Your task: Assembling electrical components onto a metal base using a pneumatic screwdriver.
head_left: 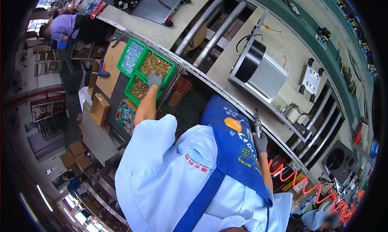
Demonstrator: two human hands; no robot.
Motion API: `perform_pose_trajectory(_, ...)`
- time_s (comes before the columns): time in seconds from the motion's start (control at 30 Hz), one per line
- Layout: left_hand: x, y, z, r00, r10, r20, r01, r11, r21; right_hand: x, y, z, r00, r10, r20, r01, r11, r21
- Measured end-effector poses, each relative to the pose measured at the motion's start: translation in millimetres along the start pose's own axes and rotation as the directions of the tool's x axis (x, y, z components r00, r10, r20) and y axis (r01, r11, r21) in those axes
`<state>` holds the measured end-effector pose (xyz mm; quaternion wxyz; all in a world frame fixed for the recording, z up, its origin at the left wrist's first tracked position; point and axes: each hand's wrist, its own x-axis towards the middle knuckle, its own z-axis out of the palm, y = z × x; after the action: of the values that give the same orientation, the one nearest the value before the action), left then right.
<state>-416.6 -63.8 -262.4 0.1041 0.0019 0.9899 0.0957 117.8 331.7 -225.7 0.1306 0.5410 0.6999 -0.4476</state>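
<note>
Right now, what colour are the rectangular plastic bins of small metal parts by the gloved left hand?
The bins are bright green; the head view shows them best.

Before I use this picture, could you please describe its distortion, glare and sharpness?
Head view: the green bench strip bows near the rim; the ceiling tube light glares; the co-worker's purple shirt looks soft; the gloved left hand is clearer.
</note>
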Motion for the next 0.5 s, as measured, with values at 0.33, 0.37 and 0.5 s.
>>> perform_pose_trajectory(0.33,6.3,18.6,-5.8,0.988,-0.015,-0.157,0.019,1.000,0.021,6.7,7.7,-5.8,0.993,0.098,0.070,-0.097,0.995,-0.014)
perform_pose_trajectory(0.37,1.0,22.5,-6.2,0.977,-0.042,-0.209,0.006,0.985,-0.173,4.3,9.9,-9.7,0.992,0.062,0.109,-0.067,0.997,0.040)
perform_pose_trajectory(0.5,-54.8,48.1,-6.5,0.988,-0.070,0.135,0.152,0.372,-0.916,-10.1,2.8,-3.6,0.985,-0.161,0.053,0.158,0.986,0.056)
